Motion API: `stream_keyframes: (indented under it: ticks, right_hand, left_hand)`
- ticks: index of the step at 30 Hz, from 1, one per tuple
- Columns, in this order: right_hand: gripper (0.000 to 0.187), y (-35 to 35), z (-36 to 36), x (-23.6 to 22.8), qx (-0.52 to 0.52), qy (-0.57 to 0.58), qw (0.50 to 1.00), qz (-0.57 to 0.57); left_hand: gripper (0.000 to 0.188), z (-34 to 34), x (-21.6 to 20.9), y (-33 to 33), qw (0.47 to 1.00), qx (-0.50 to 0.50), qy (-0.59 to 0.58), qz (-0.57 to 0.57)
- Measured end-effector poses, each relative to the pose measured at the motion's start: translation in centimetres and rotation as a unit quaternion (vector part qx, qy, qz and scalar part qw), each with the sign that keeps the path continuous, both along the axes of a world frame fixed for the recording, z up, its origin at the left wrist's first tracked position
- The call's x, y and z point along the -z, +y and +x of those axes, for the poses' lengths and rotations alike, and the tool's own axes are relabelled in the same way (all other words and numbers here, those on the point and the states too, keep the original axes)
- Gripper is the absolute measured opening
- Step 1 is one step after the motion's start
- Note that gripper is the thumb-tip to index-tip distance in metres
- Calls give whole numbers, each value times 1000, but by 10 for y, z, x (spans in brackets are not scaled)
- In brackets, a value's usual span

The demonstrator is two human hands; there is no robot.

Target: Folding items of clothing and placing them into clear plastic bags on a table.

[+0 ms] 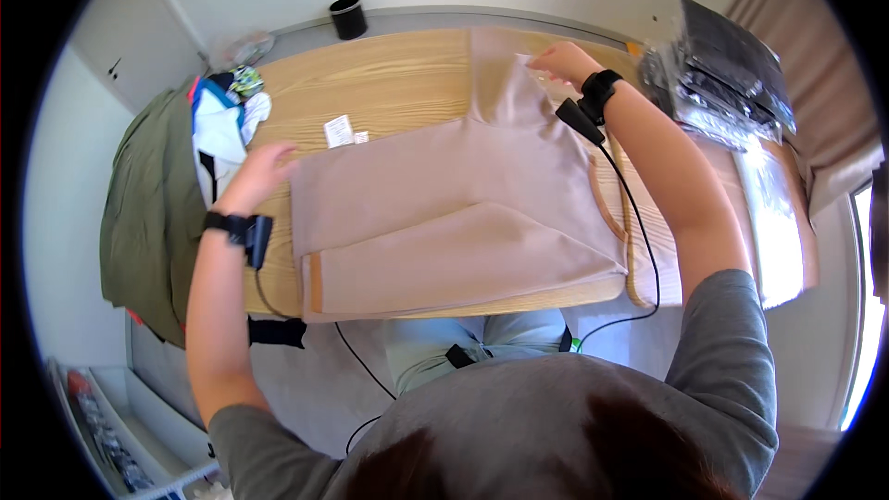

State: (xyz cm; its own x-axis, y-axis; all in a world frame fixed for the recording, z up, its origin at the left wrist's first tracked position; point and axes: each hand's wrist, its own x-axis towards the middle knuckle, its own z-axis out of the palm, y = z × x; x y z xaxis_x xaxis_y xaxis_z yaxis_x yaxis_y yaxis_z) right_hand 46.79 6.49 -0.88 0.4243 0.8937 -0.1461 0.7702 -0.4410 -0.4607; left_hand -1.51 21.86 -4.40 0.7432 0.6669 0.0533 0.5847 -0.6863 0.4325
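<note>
A dusty-pink shirt [407,176] lies sideways on the wooden table [389,65]. Its hem faces left and its neckline points right. The near side is folded inward, with a tan strip of lining showing by the hem. On the far side a sleeve [497,74] sticks out toward the wall, smeared by motion. My right hand [565,63] is at that sleeve, its fingertips closed on the edge of the cloth. Beside the hem's far corner, my left hand [264,169] has its fingers apart, slightly blurred. A white label [338,131] shows just past the shirt's far edge.
Heaped clothes, including an olive garment [153,213], lie at the table's left end. Plastic-wrapped dark packages [727,65] are stacked at right, near a clear plastic sheet [770,222]. A black cup [348,18] stands at the back. Cables [648,241] trail from both wrists.
</note>
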Motion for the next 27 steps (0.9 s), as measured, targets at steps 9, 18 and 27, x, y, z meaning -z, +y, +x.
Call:
stream_keyframes:
  ticks: [9,18,27]
  right_hand:
    - [39,37,-4,60,55,-4,997,45]
    - [20,-29,28,23,-17,316,941,123]
    - [24,-142,9,32,-129,301,944,-42]
  left_hand:
    - [36,30,47,-2,996,15,9,84]
    - [16,9,-5,-24,995,35,-71,58]
    - [17,-27,17,-99,990,131,32,45]
